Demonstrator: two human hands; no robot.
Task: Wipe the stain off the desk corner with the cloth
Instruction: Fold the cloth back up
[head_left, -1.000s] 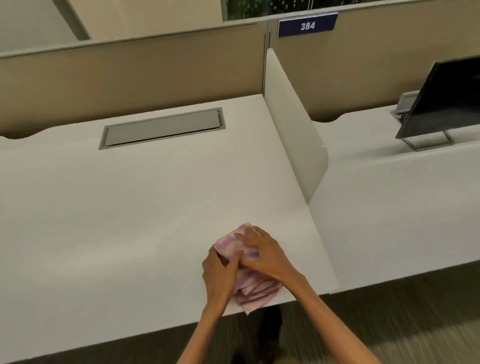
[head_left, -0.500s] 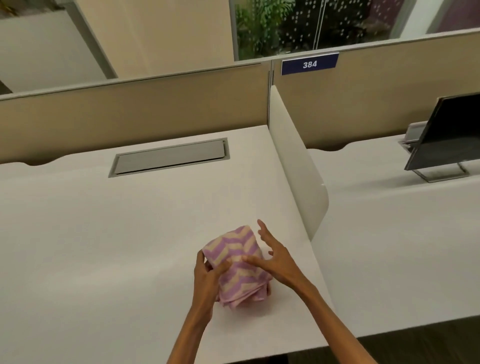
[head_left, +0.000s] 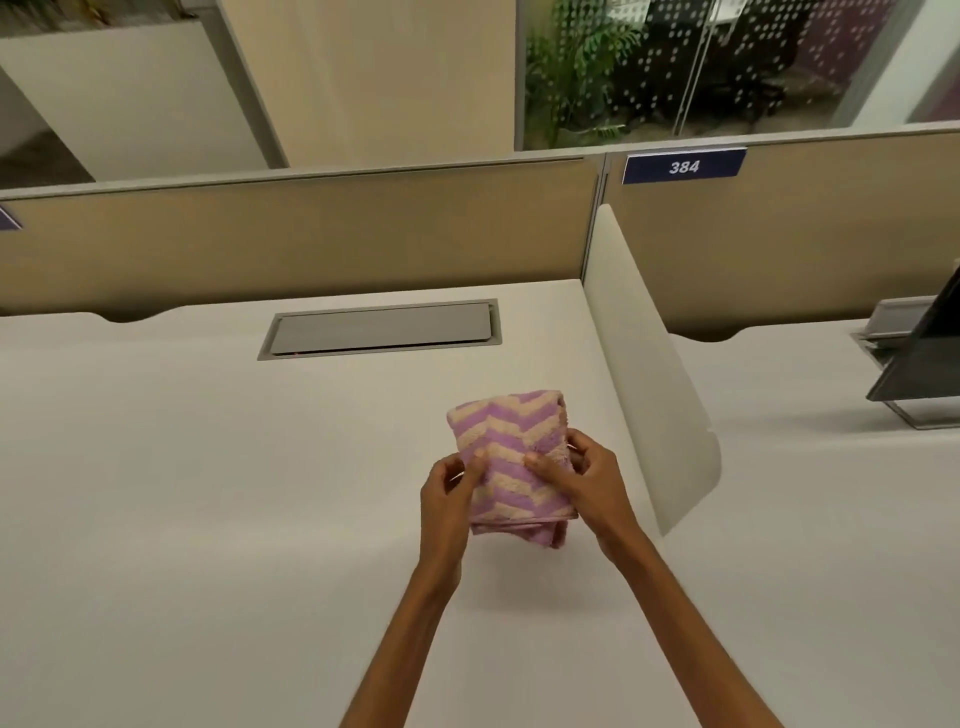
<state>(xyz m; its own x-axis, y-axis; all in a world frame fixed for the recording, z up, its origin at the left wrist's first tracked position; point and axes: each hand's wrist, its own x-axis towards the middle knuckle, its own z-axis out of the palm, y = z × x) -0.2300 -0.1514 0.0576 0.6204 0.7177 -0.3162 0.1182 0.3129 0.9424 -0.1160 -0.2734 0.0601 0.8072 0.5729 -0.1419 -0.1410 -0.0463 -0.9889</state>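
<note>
Cloth (head_left: 511, 457): small terry towel, purple and cream chevron stripes, folded into a thick rectangular pad with several layers visible at the lower edge. Held up above the desk (head_left: 208, 493), long side running away from the camera, top face tilted toward the viewer, lower end drooping slightly (a faint shadow sits on the surface beneath it). Pinched at its left and right edges about midway along. Desk: plain off-white top, smooth, matte; the cloth is over its right part, near the white side divider edge. No stain can be made out on the visible surface; the near corner is out of frame.
</note>
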